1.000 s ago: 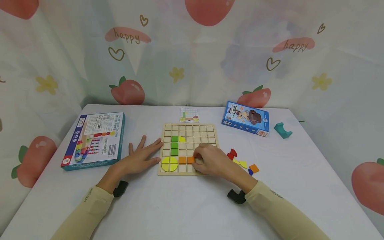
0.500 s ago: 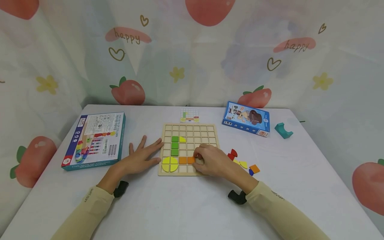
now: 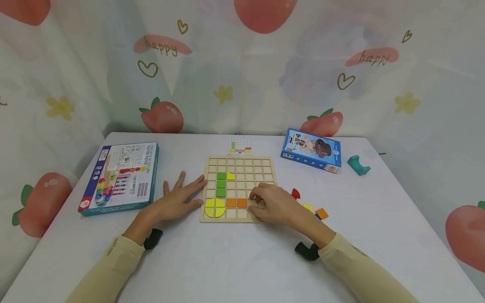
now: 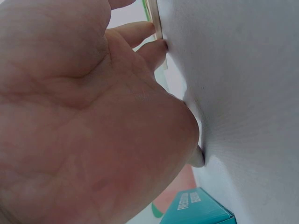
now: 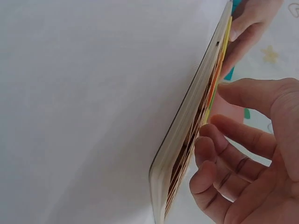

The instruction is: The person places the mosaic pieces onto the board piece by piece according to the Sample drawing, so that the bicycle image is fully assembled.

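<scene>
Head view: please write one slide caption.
Left hand touching a wooden grid board, right hand over it, near two orange squares.

A wooden grid board [image 3: 241,185] lies flat, holding three green squares [image 3: 221,184] in a column, a yellow quarter-circle [image 3: 230,176], a four-part yellow circle [image 3: 211,204] near its front-left corner and two orange squares [image 3: 231,203]; loose tiles [image 3: 308,208] lie to its right.

The light was soft and rather dim, the head view looked greyish, the left hand [image 4: 93,126] was shaded in its wrist view, and a faint, soft-edged shadow lay beside the board [image 5: 183,126] on the white table [image 5: 93,70].
</scene>
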Demonstrator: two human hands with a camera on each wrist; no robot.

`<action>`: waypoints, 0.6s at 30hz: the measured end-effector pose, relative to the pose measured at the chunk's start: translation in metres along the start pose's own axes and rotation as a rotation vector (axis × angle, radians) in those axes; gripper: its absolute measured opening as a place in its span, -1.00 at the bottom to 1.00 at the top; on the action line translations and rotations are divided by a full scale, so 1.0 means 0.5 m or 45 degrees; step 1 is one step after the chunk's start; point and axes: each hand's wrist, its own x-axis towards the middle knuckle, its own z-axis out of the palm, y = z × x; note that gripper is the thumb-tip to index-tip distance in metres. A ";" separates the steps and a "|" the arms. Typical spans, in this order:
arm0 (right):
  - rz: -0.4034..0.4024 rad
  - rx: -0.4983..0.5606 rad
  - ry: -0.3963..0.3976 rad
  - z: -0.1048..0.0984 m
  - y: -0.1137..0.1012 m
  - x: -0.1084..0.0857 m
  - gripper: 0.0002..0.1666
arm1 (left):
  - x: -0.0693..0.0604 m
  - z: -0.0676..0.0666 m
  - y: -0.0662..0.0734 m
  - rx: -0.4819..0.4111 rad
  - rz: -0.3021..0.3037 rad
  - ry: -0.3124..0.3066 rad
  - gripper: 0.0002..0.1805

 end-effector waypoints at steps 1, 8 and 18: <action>0.003 0.005 0.003 -0.001 0.002 -0.004 -0.72 | 0.000 0.001 -0.001 -0.001 -0.001 -0.001 -0.22; 0.026 0.017 0.050 -0.013 0.032 -0.041 -0.75 | 0.000 0.004 -0.004 -0.003 -0.005 -0.006 -0.21; 0.064 0.035 0.082 -0.040 0.083 -0.102 -0.74 | -0.001 0.001 0.001 0.002 -0.015 -0.009 -0.21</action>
